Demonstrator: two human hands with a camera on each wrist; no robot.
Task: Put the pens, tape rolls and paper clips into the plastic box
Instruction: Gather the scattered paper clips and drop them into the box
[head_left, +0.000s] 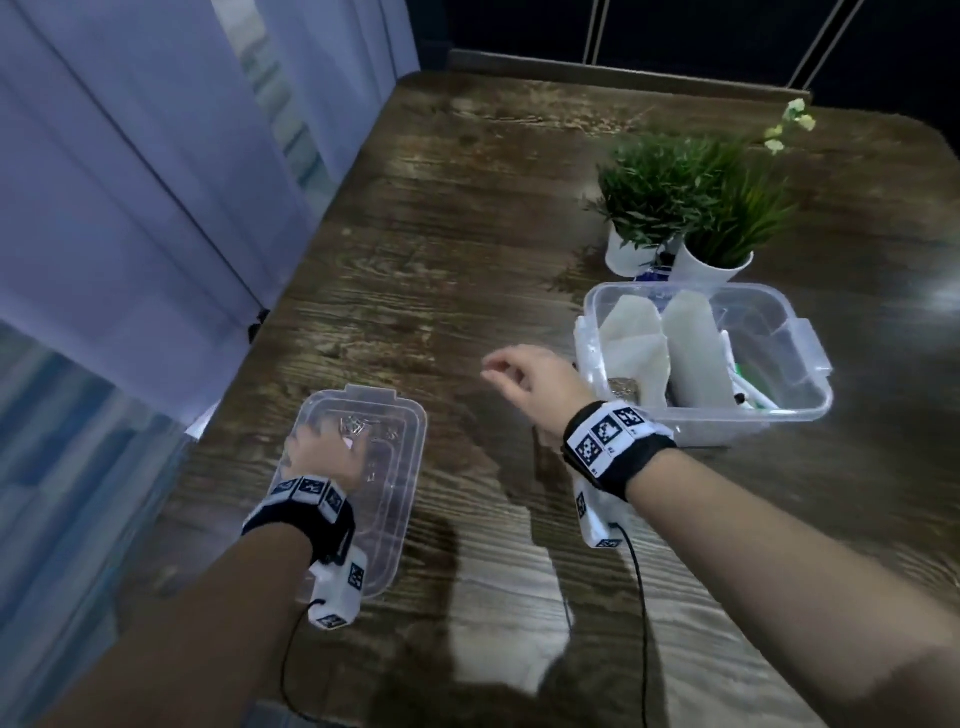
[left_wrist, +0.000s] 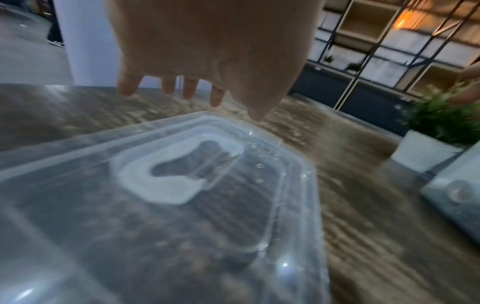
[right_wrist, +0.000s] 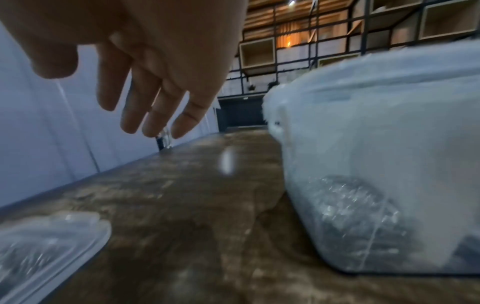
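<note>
Plastic box (head_left: 769, 415): open-topped, at about 2 o'clock on the wooden table (head_left: 467, 234), long axis running roughly 10 to 4 o'clock. Pale tape rolls (head_left: 691, 348) stand inside; pens (head_left: 753, 397) lie along its right wall; paper clips cannot be made out. Right hand (head_left: 524, 382) hovers just left of the box, fingers loose and spread, holding nothing; it is the nearer hand. Clear lid (head_left: 384, 499) lies flat at 8 o'clock, well apart from the box. Left hand (head_left: 324, 457) hangs over the lid's far end, fingers extended, contact uncertain. Judgement: contents appear loaded; closing likely needs the lid carried rightward toward 2 o'clock. Two potted plants (head_left: 675, 208) stand just beyond the box.
</note>
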